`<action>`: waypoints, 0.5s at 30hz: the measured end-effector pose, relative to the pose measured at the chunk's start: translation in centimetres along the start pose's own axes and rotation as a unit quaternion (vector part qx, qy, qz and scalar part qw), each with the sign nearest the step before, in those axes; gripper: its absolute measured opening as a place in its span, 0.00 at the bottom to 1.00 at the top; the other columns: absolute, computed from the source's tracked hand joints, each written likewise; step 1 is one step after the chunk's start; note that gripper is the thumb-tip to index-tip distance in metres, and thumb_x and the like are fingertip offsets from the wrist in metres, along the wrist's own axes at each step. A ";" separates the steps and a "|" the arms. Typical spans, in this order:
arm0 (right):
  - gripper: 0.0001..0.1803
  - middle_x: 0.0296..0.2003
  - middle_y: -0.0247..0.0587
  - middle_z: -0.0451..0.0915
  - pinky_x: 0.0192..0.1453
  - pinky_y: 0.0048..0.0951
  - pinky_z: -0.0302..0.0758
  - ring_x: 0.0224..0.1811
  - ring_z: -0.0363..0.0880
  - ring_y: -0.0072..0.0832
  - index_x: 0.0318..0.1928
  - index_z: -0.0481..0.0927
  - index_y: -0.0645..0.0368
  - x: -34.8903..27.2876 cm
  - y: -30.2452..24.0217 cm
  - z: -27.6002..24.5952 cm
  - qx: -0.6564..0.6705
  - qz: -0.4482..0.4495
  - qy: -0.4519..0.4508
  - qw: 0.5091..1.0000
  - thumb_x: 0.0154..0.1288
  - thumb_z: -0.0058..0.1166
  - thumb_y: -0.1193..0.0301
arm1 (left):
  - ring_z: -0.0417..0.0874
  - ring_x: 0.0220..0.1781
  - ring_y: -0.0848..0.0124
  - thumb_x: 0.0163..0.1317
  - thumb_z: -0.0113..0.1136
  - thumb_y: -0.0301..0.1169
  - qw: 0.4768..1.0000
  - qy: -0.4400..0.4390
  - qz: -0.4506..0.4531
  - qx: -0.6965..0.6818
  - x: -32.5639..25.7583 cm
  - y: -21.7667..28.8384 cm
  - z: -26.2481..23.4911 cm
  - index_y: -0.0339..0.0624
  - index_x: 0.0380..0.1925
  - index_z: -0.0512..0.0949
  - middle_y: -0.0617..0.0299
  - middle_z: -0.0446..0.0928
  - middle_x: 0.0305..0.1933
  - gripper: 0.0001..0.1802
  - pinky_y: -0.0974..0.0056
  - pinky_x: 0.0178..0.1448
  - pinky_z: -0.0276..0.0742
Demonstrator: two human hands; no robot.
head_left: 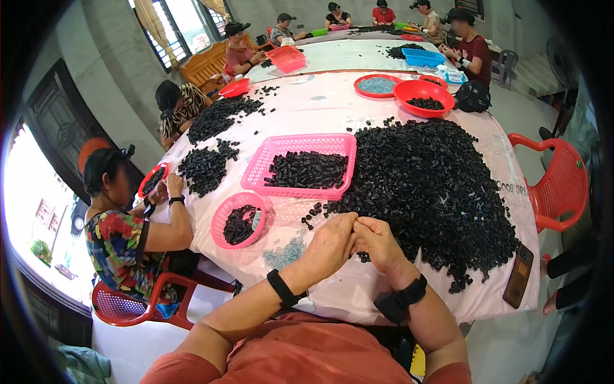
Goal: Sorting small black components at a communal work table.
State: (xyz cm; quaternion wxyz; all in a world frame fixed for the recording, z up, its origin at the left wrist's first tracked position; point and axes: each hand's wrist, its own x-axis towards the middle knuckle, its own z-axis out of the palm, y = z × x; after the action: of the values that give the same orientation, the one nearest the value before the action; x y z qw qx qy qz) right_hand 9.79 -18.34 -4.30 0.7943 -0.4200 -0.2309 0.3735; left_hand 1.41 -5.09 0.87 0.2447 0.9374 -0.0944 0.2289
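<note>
My left hand (pixel 328 246) and my right hand (pixel 382 243) meet fingertip to fingertip over the near part of the table. Both are closed in a pinch, and what they hold is too small or hidden to make out. Just beyond and to the right spreads a large heap of small black pieces (pixel 428 185). A small pile of clear bluish bits (pixel 286 254) lies left of my left wrist. Past it stand a round pink basket (pixel 219 221) with black pieces and a rectangular pink basket (pixel 256 168) holding many more.
A phone (pixel 519 276) lies at the table's right edge, near a red chair (pixel 559 182). Red bowls (pixel 422 93) and a blue basket (pixel 423 57) stand farther back. A co-worker (pixel 121 224) sits at the left; several others work around the far tables.
</note>
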 end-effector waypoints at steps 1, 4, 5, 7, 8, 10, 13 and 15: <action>0.12 0.34 0.33 0.83 0.38 0.20 0.79 0.32 0.81 0.18 0.43 0.80 0.62 -0.1 -0.2 0.1 -0.008 -0.004 0.004 1.000 0.77 0.47 0.66 | 0.80 0.47 0.43 0.61 0.59 0.25 1.000 -0.009 0.000 -0.016 0.2 -0.1 -0.1 0.28 0.55 0.69 0.40 0.77 0.46 0.23 0.50 0.49 0.78; 0.12 0.35 0.35 0.83 0.38 0.22 0.81 0.33 0.82 0.20 0.45 0.80 0.64 -0.1 -0.2 0.1 -0.014 -0.017 0.017 1.000 0.77 0.46 0.68 | 0.79 0.48 0.43 0.60 0.60 0.25 0.999 -0.026 -0.007 -0.043 0.4 0.0 -0.6 0.26 0.55 0.69 0.38 0.77 0.45 0.23 0.49 0.51 0.77; 0.12 0.35 0.37 0.83 0.39 0.25 0.82 0.33 0.83 0.22 0.46 0.80 0.65 -0.1 -0.1 0.1 -0.011 -0.028 0.028 0.999 0.77 0.45 0.70 | 0.79 0.48 0.43 0.60 0.60 0.26 0.998 -0.034 -0.015 -0.054 0.5 0.1 -0.7 0.26 0.55 0.70 0.39 0.77 0.45 0.24 0.49 0.51 0.77; 0.12 0.35 0.36 0.83 0.39 0.25 0.82 0.33 0.83 0.22 0.46 0.79 0.65 -0.3 -0.6 0.6 -0.016 -0.026 0.034 0.999 0.77 0.45 0.70 | 0.79 0.48 0.43 0.60 0.61 0.27 0.997 -0.041 -0.034 -0.056 0.6 0.1 -0.8 0.26 0.55 0.70 0.39 0.77 0.45 0.24 0.49 0.51 0.77; 0.12 0.35 0.36 0.82 0.40 0.25 0.83 0.33 0.83 0.22 0.46 0.79 0.65 -0.3 -0.8 0.8 -0.020 -0.024 0.042 0.999 0.77 0.45 0.71 | 0.80 0.48 0.43 0.60 0.61 0.27 0.996 -0.049 -0.052 -0.059 0.7 0.1 -0.8 0.26 0.56 0.70 0.39 0.78 0.45 0.25 0.49 0.50 0.77; 0.12 0.36 0.36 0.82 0.40 0.23 0.81 0.34 0.82 0.20 0.46 0.80 0.65 -0.4 -0.8 0.8 -0.023 -0.031 0.040 0.998 0.77 0.46 0.69 | 0.80 0.48 0.44 0.60 0.61 0.27 0.998 -0.036 -0.042 -0.044 0.8 0.4 -0.8 0.27 0.54 0.70 0.40 0.78 0.44 0.24 0.49 0.50 0.77; 0.14 0.36 0.36 0.83 0.39 0.21 0.80 0.34 0.82 0.20 0.46 0.80 0.65 -0.4 -0.8 0.6 -0.027 -0.024 0.036 0.999 0.77 0.46 0.67 | 0.81 0.45 0.45 0.61 0.62 0.29 0.999 -0.028 -0.026 -0.012 1.0 0.3 -0.8 0.28 0.53 0.71 0.41 0.78 0.43 0.23 0.50 0.49 0.78; 0.14 0.35 0.36 0.83 0.39 0.22 0.80 0.34 0.82 0.20 0.46 0.80 0.65 -0.4 -0.8 0.5 -0.026 -0.011 0.034 0.999 0.77 0.46 0.66 | 0.82 0.44 0.45 0.61 0.62 0.30 0.999 -0.033 -0.020 0.004 1.0 0.2 -0.7 0.28 0.54 0.72 0.41 0.79 0.43 0.23 0.51 0.48 0.78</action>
State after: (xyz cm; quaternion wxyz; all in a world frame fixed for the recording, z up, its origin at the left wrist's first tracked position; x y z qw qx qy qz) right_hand 9.56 -18.69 -3.37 0.7947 -0.4503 -0.2179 0.3437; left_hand 1.93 -4.92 1.97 0.2427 0.9471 -0.0825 0.1933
